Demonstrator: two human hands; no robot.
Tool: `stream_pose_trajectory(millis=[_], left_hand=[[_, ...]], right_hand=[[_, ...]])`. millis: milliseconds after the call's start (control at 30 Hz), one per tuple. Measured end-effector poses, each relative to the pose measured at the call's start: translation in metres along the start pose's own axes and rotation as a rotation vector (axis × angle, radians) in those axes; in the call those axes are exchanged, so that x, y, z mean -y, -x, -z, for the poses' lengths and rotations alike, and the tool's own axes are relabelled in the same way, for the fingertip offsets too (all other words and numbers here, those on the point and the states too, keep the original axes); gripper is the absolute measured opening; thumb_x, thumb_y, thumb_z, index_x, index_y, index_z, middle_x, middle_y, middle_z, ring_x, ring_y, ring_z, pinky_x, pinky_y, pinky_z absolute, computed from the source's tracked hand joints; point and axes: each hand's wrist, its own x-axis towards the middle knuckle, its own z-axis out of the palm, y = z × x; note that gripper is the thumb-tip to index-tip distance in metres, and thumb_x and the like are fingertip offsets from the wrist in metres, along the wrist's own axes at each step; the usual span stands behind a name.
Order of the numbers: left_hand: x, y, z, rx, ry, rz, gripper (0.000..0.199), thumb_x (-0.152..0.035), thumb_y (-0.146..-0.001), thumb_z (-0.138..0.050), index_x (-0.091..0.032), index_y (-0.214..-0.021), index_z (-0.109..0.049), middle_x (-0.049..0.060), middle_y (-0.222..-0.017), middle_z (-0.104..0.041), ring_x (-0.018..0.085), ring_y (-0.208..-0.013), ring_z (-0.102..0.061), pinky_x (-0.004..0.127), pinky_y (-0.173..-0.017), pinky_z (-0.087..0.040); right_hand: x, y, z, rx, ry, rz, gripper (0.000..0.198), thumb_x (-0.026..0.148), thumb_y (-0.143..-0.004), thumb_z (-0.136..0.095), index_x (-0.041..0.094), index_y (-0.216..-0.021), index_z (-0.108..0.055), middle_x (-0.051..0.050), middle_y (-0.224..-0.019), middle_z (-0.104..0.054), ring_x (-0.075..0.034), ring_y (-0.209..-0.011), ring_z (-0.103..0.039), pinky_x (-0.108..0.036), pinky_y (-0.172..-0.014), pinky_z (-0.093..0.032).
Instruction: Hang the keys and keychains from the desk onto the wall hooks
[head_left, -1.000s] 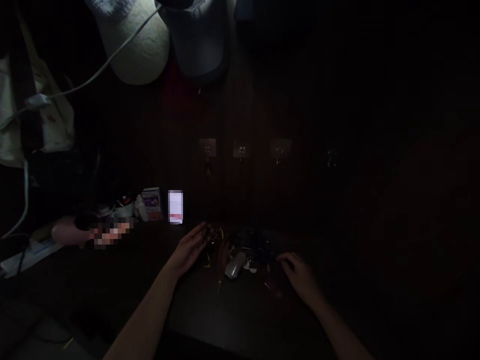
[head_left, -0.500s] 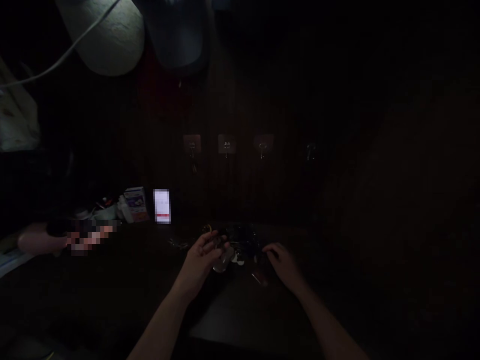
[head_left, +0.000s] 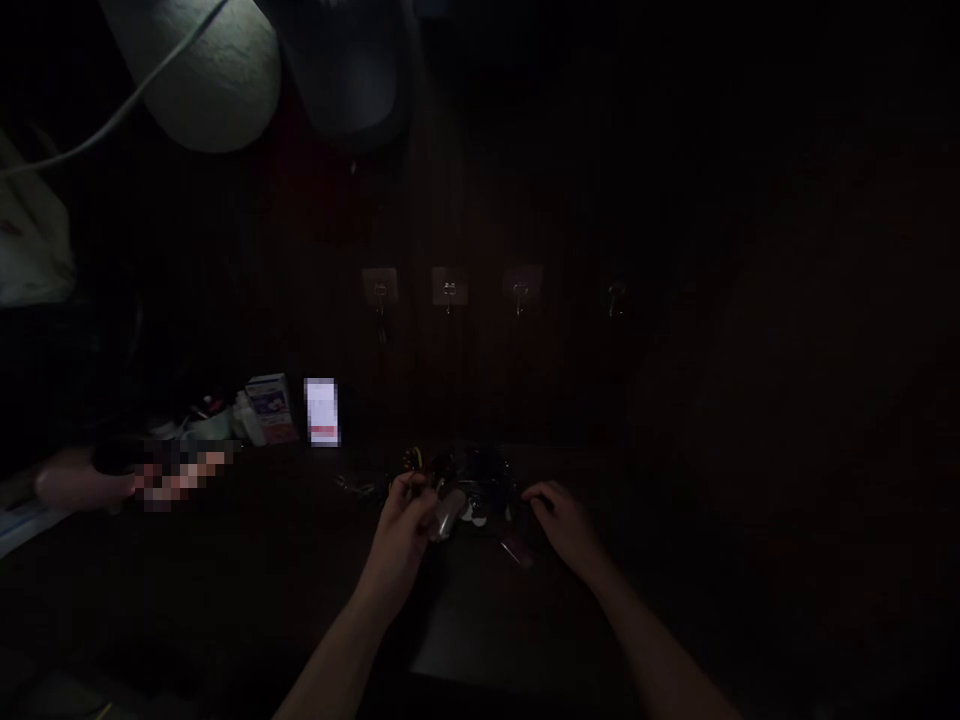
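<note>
The scene is very dark. My left hand [head_left: 409,515] is closed, fingers curled and thumb against them, at the left side of a dark heap of small things [head_left: 480,470]. A pale, shiny oblong piece [head_left: 450,512] lies beside its fingertips; whether they touch it, I cannot tell. My right hand [head_left: 556,508] rests at the heap's right edge with thumb and forefinger closed together. What either hand pinches is too small and dim to name. Small white pieces [head_left: 474,515] and a reddish, glossy piece [head_left: 516,550] lie between the hands.
Yellow loops [head_left: 413,459] and thin metallic bits [head_left: 354,486] lie left of the heap. Behind stand a lit phone [head_left: 322,412] and a small box [head_left: 271,408]. A pink rounded object [head_left: 82,478] lies far left. Clear-backed hooks [head_left: 449,288] line the wall.
My left hand has drawn its fingers closed and turned slightly, uncovering more of the yellow loops. My right hand is nearly still. The whole view has shifted a little.
</note>
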Motion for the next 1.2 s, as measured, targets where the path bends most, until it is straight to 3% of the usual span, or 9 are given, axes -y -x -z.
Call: stream_pose_trajectory(millis=[100, 233, 367, 567, 700, 900, 1067, 1200], left_hand=[[-0.002, 0.002, -0.001, 0.044, 0.098, 0.048, 0.021, -0.023, -0.070, -0.065, -0.020, -0.085, -0.051, -0.003, -0.069, -0.057, 0.007, -0.056, -0.052, 0.018, -0.051, -0.039], [-0.005, 0.005, -0.002, 0.103, 0.210, 0.143, 0.020, -0.019, -0.077, -0.059, -0.017, -0.097, -0.055, 0.009, -0.101, -0.065, 0.018, -0.087, -0.064, 0.029, -0.074, -0.050], [-0.009, 0.005, -0.001, 0.167, 0.341, 0.255, 0.029, -0.019, -0.083, -0.048, -0.016, -0.112, -0.054, 0.012, -0.126, -0.055, 0.024, -0.114, -0.054, 0.039, -0.097, -0.042], [-0.012, 0.000, 0.005, 0.250, 0.465, 0.302, 0.042, -0.023, -0.082, -0.041, -0.013, -0.122, -0.050, 0.012, -0.135, -0.047, 0.026, -0.128, -0.039, 0.043, -0.108, -0.031], [-0.014, -0.002, 0.008, 0.279, 0.471, 0.281, 0.042, -0.024, -0.083, -0.041, -0.011, -0.121, -0.052, 0.012, -0.137, -0.045, 0.027, -0.128, -0.038, 0.044, -0.108, -0.031], [-0.019, -0.010, 0.008, 0.167, 0.285, 0.229, 0.032, -0.022, -0.085, -0.046, -0.015, -0.115, -0.056, 0.011, -0.134, -0.048, 0.023, -0.122, -0.046, 0.038, -0.102, -0.039], [-0.037, -0.040, 0.009, 0.076, 0.079, 0.067, 0.027, -0.018, -0.081, -0.055, -0.017, -0.108, -0.055, 0.014, -0.127, -0.054, 0.022, -0.111, -0.056, 0.035, -0.093, -0.045], [-0.062, -0.071, 0.007, 0.014, -0.075, -0.085, 0.012, -0.018, -0.082, -0.054, -0.017, -0.093, -0.055, 0.012, -0.111, -0.064, 0.018, -0.097, -0.063, 0.029, -0.081, -0.049]], right_hand=[[0.000, 0.000, 0.000, 0.000, 0.008, 0.000, 0.019, 0.023, -0.075, -0.043, 0.023, -0.073, -0.062, -0.002, -0.083, -0.063, -0.019, -0.085, -0.057, -0.032, -0.079, -0.042], [0.000, 0.000, 0.000, 0.001, 0.018, -0.001, 0.019, 0.022, -0.074, -0.043, 0.023, -0.073, -0.062, -0.002, -0.082, -0.063, -0.018, -0.085, -0.058, -0.032, -0.080, -0.042], [0.001, -0.001, 0.000, 0.000, 0.018, -0.007, 0.020, 0.022, -0.074, -0.042, 0.024, -0.072, -0.062, -0.002, -0.081, -0.062, -0.018, -0.084, -0.058, -0.031, -0.079, -0.042], [-0.001, 0.000, -0.001, 0.007, 0.030, -0.003, 0.020, 0.023, -0.075, -0.042, 0.024, -0.073, -0.062, -0.002, -0.082, -0.063, -0.018, -0.085, -0.058, -0.032, -0.079, -0.043], [-0.002, 0.000, -0.001, 0.005, 0.025, 0.003, 0.020, 0.023, -0.076, -0.042, 0.024, -0.074, -0.062, -0.002, -0.083, -0.063, -0.019, -0.085, -0.058, -0.032, -0.079, -0.043], [-0.001, 0.000, 0.000, -0.005, 0.026, 0.020, 0.020, 0.024, -0.076, -0.042, 0.024, -0.074, -0.062, -0.002, -0.082, -0.063, -0.019, -0.085, -0.058, -0.033, -0.080, -0.043], [0.000, 0.000, 0.000, 0.012, 0.028, 0.005, 0.020, 0.024, -0.076, -0.041, 0.024, -0.073, -0.061, -0.002, -0.083, -0.063, -0.019, -0.085, -0.057, -0.033, -0.080, -0.043], [0.001, 0.000, 0.001, 0.004, 0.013, 0.014, 0.020, 0.024, -0.075, -0.041, 0.024, -0.073, -0.061, -0.002, -0.082, -0.062, -0.019, -0.085, -0.057, -0.033, -0.079, -0.043]])
